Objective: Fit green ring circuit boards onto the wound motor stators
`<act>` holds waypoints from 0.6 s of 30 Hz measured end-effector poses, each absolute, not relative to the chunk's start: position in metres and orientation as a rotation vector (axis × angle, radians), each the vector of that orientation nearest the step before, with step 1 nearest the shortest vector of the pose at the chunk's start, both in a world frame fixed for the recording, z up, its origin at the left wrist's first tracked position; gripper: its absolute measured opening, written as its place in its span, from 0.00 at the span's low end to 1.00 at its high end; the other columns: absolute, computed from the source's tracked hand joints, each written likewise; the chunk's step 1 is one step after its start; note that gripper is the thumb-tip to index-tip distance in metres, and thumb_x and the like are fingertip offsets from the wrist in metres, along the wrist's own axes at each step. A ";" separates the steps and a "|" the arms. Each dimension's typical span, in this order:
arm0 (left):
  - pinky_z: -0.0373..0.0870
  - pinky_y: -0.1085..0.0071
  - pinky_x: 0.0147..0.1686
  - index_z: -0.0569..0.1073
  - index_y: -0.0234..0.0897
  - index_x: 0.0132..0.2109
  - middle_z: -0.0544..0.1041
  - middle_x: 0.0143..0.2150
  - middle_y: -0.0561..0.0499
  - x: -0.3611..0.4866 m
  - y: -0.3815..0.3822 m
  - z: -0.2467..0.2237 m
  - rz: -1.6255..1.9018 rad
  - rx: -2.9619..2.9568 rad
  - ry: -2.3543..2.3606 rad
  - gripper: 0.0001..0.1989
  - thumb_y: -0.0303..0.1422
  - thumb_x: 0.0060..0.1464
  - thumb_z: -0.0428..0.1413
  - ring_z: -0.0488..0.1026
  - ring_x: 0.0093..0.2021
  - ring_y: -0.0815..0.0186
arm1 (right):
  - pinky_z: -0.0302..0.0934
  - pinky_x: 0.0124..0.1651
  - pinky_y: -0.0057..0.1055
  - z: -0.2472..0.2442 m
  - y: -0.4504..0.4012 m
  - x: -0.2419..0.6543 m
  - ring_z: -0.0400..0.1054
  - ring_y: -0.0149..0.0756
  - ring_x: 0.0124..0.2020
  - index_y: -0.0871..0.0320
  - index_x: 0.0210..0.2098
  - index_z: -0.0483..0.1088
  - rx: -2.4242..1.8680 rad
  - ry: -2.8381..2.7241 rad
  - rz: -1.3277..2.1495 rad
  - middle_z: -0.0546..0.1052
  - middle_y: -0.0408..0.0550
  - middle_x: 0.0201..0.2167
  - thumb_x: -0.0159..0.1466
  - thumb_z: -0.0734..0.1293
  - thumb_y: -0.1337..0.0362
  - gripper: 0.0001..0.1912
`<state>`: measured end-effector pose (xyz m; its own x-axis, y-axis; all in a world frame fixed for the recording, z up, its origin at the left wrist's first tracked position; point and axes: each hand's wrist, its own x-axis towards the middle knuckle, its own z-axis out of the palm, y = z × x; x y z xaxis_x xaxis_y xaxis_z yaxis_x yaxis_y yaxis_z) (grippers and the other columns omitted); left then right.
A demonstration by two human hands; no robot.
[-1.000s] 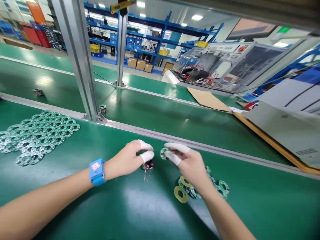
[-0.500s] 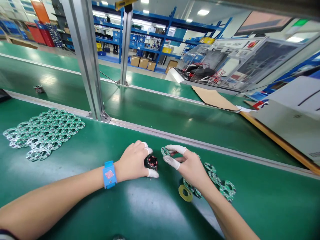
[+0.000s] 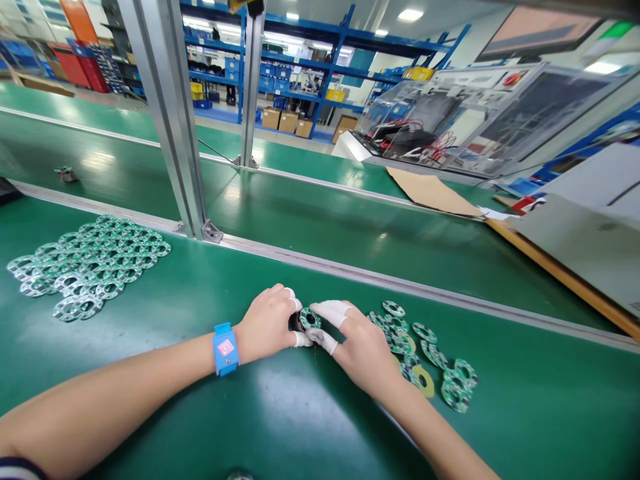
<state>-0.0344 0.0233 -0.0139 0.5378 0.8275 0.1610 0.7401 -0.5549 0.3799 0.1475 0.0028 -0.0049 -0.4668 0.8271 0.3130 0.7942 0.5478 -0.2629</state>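
Observation:
My left hand [image 3: 270, 321], with white finger covers and a blue wrist strap [image 3: 226, 349], grips a small dark motor part [image 3: 301, 321] from its left side. Over that part lies a green ring-shaped circuit board [image 3: 310, 319], pinched at its right edge by the covered thumb and finger of my right hand [image 3: 357, 340]. The board hides most of the motor part. To the right of my right hand lie several loose ring boards [image 3: 424, 332] and a yellow ring [image 3: 425, 381]. A large patch of overlapping ring boards [image 3: 100, 257] covers the left of the green table.
A metal post [image 3: 173, 120] rises from the rail behind my hands. On the belt beyond, at the left, sits a small metal part [image 3: 66, 175]. Cardboard [image 3: 433, 192] and a clear-covered machine [image 3: 430, 120] stand at the back right.
My right hand has moved left with the ring board, bringing it from above the table onto the motor part. My left hand stays nearly in place. More loose rings now show at the right.

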 end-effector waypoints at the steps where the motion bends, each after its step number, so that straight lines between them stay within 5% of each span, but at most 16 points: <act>1: 0.60 0.67 0.34 0.73 0.34 0.34 0.70 0.32 0.49 -0.034 0.023 -0.014 0.474 2.512 1.316 0.20 0.48 0.44 0.60 0.64 0.36 0.61 | 0.68 0.38 0.37 -0.006 0.002 0.147 0.70 0.44 0.41 0.60 0.45 0.71 -1.319 -2.390 0.063 0.76 0.55 0.40 0.58 0.65 0.66 0.15; 9: 0.61 0.67 0.35 0.73 0.34 0.33 0.71 0.32 0.49 -0.033 0.022 -0.012 0.469 2.484 1.322 0.19 0.47 0.44 0.61 0.65 0.36 0.61 | 0.68 0.37 0.35 -0.016 -0.001 0.148 0.71 0.42 0.39 0.57 0.45 0.71 -1.326 -2.358 -0.033 0.77 0.53 0.38 0.59 0.63 0.66 0.15; 18: 0.63 0.66 0.36 0.71 0.34 0.32 0.69 0.33 0.49 -0.033 0.022 -0.010 0.420 2.497 1.348 0.12 0.39 0.46 0.60 0.65 0.36 0.60 | 0.66 0.40 0.37 -0.004 0.005 0.139 0.70 0.42 0.41 0.54 0.45 0.70 -1.342 -2.318 0.333 0.75 0.50 0.42 0.58 0.65 0.62 0.15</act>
<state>-0.0328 0.0218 -0.0096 0.5247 0.8423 0.1235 0.7633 -0.5297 0.3699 0.1393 0.0047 -0.0045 -0.4328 0.8659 0.2508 0.7602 0.5001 -0.4147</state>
